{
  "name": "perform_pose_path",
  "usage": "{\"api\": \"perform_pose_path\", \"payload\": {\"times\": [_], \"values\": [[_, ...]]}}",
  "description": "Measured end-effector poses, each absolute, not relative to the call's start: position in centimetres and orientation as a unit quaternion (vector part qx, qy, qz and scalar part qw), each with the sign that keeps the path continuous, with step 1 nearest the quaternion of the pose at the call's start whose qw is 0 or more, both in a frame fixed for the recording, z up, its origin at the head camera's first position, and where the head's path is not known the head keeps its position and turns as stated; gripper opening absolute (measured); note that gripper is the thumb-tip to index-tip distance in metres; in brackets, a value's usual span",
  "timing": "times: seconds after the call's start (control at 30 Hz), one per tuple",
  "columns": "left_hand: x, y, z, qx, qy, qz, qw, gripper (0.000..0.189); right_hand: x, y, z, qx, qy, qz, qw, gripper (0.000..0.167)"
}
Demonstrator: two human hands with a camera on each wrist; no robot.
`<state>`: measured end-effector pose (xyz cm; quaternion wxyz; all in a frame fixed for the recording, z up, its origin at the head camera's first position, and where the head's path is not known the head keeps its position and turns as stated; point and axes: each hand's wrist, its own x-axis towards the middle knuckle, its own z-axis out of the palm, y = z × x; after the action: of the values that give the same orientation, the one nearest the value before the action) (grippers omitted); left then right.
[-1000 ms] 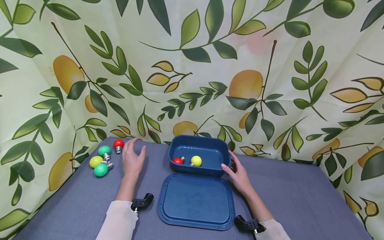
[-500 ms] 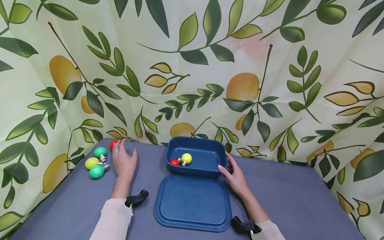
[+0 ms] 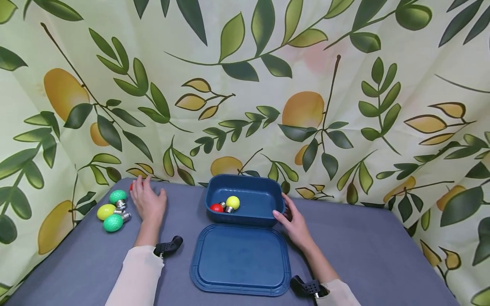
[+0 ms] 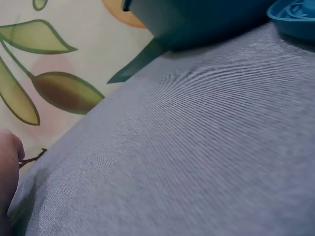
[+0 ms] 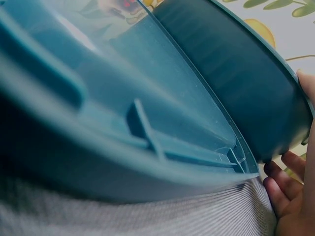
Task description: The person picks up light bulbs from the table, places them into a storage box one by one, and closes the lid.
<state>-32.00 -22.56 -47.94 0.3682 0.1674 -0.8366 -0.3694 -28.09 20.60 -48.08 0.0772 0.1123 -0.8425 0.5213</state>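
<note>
My left hand [image 3: 147, 205] reaches over a red bulb [image 3: 131, 187] at the table's far left, its thumb held well apart from the fingers. Most of that bulb is hidden behind the fingers. Only a bit of this hand [image 4: 7, 172] enters the left wrist view. My right hand [image 3: 297, 223] holds the right end of a blue plastic box [image 3: 264, 219], thumb near the front rim, fingers beneath the side in the right wrist view. In the box's left part lie a red bulb [image 3: 216, 208] and a yellow bulb [image 3: 232, 202].
Left of my left hand lie a green bulb [image 3: 117, 196], a yellow bulb [image 3: 105, 211] and another green bulb [image 3: 113, 223], metal bases together. The blue lid [image 3: 240, 259] lies flat in front of the box. A leaf-patterned cloth [image 3: 245, 93] hangs behind the grey-blue table [image 3: 367, 250].
My left hand has moved left onto the red bulb, covering most of it. In the box, the yellow bulb has rolled left against the red one. The right hand stays at the box.
</note>
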Motion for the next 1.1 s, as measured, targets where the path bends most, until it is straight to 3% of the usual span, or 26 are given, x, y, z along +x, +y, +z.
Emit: {"api": "perform_pose_path", "payload": {"times": [0.3,0.57,0.7,1.1], "values": [[-31.8,-23.6,-47.5,0.211,-0.824,-0.398,0.342,0.053,-28.0,20.0,-48.2,0.117,-0.838,0.528,0.068,0.069],[-31.6,-23.3,-47.3,0.220,-0.802,-0.422,0.361,0.046,-27.8,20.1,-47.9,0.117,-0.834,0.535,0.067,0.068],[-31.6,-22.9,-47.2,0.222,-0.808,-0.428,0.339,0.043,-27.9,20.3,-47.9,0.112,-0.834,0.535,0.071,0.069],[-31.7,-20.9,-47.7,0.126,-0.841,-0.422,0.316,0.038,-28.0,20.6,-47.8,0.106,-0.837,0.532,0.069,0.071]]}}
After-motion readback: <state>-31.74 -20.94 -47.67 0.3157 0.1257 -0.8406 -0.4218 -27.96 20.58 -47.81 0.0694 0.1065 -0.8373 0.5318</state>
